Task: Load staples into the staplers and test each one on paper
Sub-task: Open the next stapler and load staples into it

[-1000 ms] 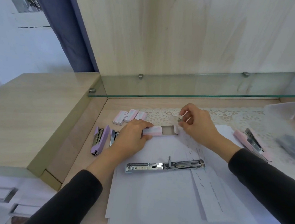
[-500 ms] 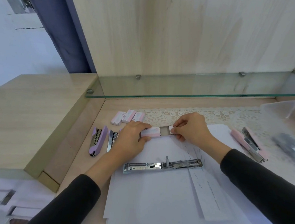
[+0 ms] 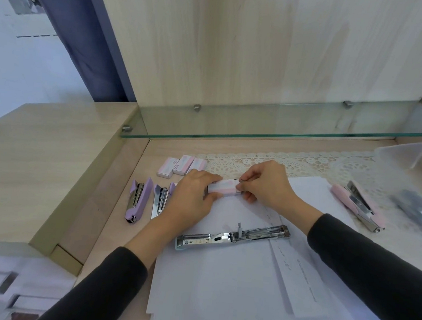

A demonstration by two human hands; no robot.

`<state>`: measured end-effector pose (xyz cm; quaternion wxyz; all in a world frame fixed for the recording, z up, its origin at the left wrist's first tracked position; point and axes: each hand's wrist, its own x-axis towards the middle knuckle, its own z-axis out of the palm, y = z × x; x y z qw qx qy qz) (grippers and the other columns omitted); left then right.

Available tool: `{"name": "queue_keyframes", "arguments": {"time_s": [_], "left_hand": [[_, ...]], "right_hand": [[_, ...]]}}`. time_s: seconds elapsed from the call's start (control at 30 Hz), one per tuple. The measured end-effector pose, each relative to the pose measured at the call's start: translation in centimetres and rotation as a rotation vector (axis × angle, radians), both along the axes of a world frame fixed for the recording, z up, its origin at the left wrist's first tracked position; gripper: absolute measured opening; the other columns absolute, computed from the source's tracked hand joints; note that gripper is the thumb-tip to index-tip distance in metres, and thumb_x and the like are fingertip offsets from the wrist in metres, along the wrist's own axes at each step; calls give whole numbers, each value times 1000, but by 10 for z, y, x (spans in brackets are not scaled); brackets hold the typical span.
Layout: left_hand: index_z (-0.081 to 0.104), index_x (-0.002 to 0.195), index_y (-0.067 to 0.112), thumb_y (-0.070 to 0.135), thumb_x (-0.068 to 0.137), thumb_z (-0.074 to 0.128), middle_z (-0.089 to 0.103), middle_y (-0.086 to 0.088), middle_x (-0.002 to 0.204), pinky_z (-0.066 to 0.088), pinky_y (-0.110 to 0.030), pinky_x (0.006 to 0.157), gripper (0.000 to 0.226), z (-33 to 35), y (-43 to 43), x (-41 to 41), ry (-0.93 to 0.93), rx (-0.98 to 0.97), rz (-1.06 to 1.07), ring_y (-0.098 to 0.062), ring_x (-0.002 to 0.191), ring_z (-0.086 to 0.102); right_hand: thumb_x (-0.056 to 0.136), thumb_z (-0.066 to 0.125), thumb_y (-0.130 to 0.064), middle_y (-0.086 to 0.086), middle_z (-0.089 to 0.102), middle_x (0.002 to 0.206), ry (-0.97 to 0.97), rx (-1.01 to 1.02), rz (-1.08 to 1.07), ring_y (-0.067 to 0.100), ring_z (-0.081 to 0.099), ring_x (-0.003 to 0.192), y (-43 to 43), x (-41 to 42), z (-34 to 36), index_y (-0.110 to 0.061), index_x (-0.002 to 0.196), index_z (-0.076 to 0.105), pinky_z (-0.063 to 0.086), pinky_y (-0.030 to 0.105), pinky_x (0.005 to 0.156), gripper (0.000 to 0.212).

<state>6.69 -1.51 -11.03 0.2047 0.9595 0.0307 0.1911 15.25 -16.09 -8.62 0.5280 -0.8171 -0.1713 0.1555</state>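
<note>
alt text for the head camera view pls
The left hand grips a pink staple box while the right hand pinches its end. An opened silver stapler lies nearer on white paper; purple staplers lie left, a pink stapler right.

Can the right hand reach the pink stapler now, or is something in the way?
Probably yes: only flat paper lies between the right hand and the pink stapler. But that hand pinches the staple box, so it must let go first.

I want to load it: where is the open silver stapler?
Head view, centre: the open silver stapler lies on the paper stack, just nearer the person than the staple box.
</note>
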Motion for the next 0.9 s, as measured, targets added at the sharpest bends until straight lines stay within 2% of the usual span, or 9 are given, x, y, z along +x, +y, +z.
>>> {"name": "queue_keyframes", "arguments": {"time_s": [0.2, 0.4, 0.47, 0.53, 0.57, 0.67, 0.73, 0.8, 0.9], "left_hand": [[61, 116, 7, 15, 81, 68, 64, -10, 114, 25, -12, 85, 36, -4, 2, 0, 3, -8, 8, -25, 109, 52], [60, 117, 5, 13, 83, 66, 62, -10, 115, 25, -14, 88, 36, 1, 5, 8, 6, 0, -19, -25, 110, 50], [61, 116, 6, 13, 82, 66, 62, -10, 112, 27, -21, 92, 35, 4, 10, 13, -10, 48, 5, -27, 109, 48], [63, 115, 9, 17, 81, 68, 62, -10, 106, 33, -31, 89, 35, 6, 15, 21, -25, 102, 45, -29, 105, 46], [63, 115, 11, 19, 82, 67, 62, -10, 105, 35, -34, 87, 35, 7, 17, 25, -18, 130, 64, -28, 104, 45], [60, 120, 19, 28, 85, 63, 61, -5, 112, 31, -33, 83, 36, 10, 21, 34, 44, 219, 100, -24, 107, 43], [59, 121, 22, 29, 86, 60, 61, -3, 114, 29, -32, 82, 35, 11, 22, 38, 73, 239, 111, -23, 108, 43], [59, 120, 24, 29, 88, 59, 62, -2, 113, 28, -33, 83, 33, 11, 22, 39, 92, 245, 112, -22, 107, 44], [60, 119, 25, 29, 88, 58, 60, -1, 116, 28, -33, 84, 31, 9, 22, 38, 90, 252, 118, -22, 109, 43]], "right_hand": [[70, 71, 7, 7, 61, 48, 28, 45, 17, 9, 55, 33, 0, -3, 1, 3, 68, 65, 52, 19, 42, 8], [70, 71, 6, -4, 58, 37, 12, 59, 9, 8, 54, 33, -2, -2, 6, 1, 72, 67, 51, 19, 42, 6], [72, 71, 3, -3, 59, 41, -14, 45, 0, 8, 53, 32, -7, 0, 8, -4, 71, 68, 49, 18, 42, 8], [73, 70, 1, -1, 60, 46, -14, 36, 3, 7, 50, 31, -12, 1, 9, -6, 75, 69, 46, 18, 40, 8], [73, 70, 1, -6, 59, 44, -10, 31, 7, 5, 48, 31, -15, 2, 9, -6, 78, 71, 44, 16, 39, 8], [76, 67, 3, -17, 54, 34, 14, 25, 11, -1, 43, 30, -22, 3, 9, -4, 86, 72, 37, 9, 37, 13], [77, 66, 3, -19, 53, 33, 25, 22, 7, -4, 44, 32, -27, 3, 7, -3, 89, 72, 35, 6, 38, 15], [77, 67, 1, -17, 57, 39, 23, 9, 11, -5, 46, 34, -32, 1, 6, -3, 89, 72, 36, 5, 40, 14], [82, 62, -4, -10, 63, 59, 7, -15, 24, -3, 47, 36, -38, -1, 6, -2, 89, 71, 38, 6, 41, 12]]}}
